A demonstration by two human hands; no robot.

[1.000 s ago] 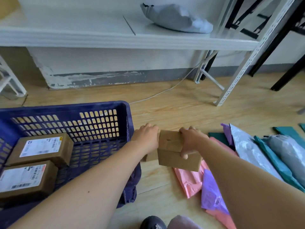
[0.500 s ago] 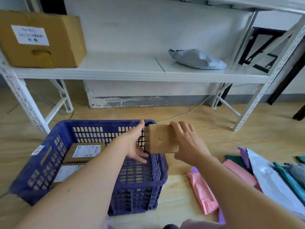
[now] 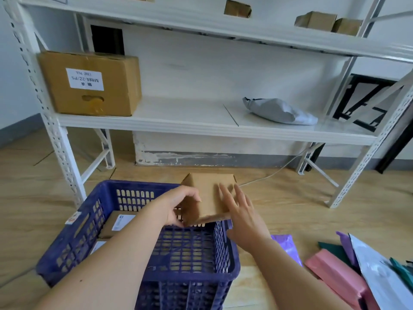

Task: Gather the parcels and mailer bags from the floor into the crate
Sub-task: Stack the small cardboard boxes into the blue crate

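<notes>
Head view: left hand grips a parcel over the part-filled crate, right hand flat-fingered against it; mailer bags await.

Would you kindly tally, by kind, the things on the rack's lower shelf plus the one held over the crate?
large cardboard box: 1
grey mailer bag: 1
small parcel, gripped by the left hand: 1
Total: 3

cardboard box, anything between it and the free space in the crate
Nothing visible does. The cardboard box, gripped by the left hand with the right hand open against it, hangs over the far right corner of the crate. The floor below is bare mesh; the labelled parcels lie at the left.
</notes>
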